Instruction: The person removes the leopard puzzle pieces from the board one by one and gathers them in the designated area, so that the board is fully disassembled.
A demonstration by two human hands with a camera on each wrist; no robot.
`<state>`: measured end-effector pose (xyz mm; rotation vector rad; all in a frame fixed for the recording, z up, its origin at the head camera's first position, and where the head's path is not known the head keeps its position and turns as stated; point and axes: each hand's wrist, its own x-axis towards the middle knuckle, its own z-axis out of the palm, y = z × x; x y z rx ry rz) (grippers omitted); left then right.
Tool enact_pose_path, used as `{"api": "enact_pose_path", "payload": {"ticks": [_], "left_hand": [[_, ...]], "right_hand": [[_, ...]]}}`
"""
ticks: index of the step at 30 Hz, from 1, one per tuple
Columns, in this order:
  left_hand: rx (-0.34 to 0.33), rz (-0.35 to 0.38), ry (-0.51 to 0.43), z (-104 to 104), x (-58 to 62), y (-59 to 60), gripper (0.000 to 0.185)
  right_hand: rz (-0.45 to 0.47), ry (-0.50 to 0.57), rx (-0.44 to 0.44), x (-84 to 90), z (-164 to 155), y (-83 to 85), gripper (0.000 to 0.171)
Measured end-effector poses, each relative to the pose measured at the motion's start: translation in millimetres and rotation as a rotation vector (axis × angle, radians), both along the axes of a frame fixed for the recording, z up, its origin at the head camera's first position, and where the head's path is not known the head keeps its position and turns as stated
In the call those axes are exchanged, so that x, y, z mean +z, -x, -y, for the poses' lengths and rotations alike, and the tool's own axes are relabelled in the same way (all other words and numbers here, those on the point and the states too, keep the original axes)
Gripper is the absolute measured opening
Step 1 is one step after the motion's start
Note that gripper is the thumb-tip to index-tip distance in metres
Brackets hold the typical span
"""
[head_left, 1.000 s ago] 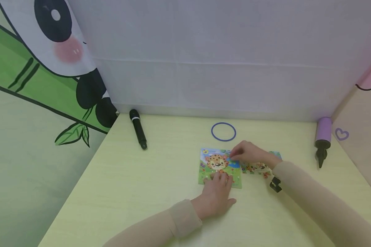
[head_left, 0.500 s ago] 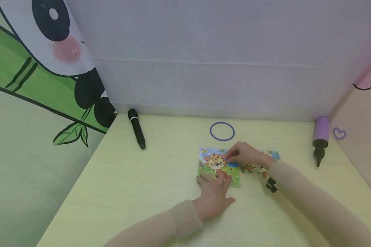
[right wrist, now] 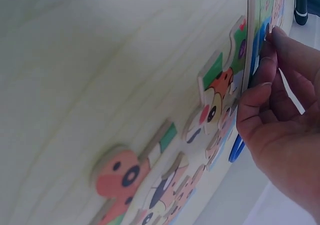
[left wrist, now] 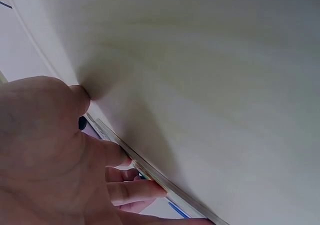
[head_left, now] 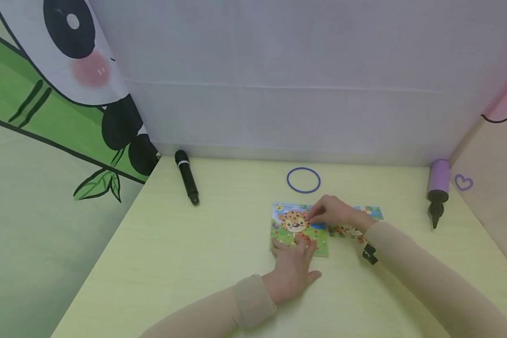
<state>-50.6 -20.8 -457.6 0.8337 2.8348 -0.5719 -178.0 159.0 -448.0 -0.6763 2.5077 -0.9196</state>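
puzzle board (head_left: pixel 322 249): flat on the table (head_left: pixel 186 263)
left hand (head_left: pixel 292 270): fingers spread wide over the board's near edge
right hand (head_left: pixel 335 211): fingertips close together by the leopard's (head_left: pixel 295 221) ear; can't tell if they pinch anything
loose pieces (head_left: pixel 349 230): just past the board's right edge
room: wide toward the black microphone (head_left: pixel 188 180), small toward the blue ring (head_left: pixel 303 192)

Pale backdrop (head_left: pixel 295 51) (lightly creased)

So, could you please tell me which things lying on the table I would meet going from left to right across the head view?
Black microphone → leopard puzzle → loose puzzle pieces → purple and black pump.
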Motion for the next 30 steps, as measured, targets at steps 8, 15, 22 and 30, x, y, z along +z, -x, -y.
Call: {"api": "enact_pose_path", "payload": {"ticks": [8,15,22,30], "left_hand": [[0.007,-0.011,0.015,-0.1,-0.9,-0.7,0.079],[-0.01,-0.028,0.023,0.5,-1.0,-1.3,0.079],[-0.037,-0.022,0.073,-0.3,1.1,0.7,0.079],[-0.049,-0.014,0.1,-0.8,3.5,1.9,0.08]], "right_hand": [[0.009,0.018,0.019,1.6,0.4,0.5,0.009],[-0.009,-0.007,0.019,0.4,1.0,1.1,0.008],[0.0,-0.008,0.022,1.5,1.1,1.0,0.009],[0.013,0.05,0.09,1.0,-4.1,7.5,0.009]]}}
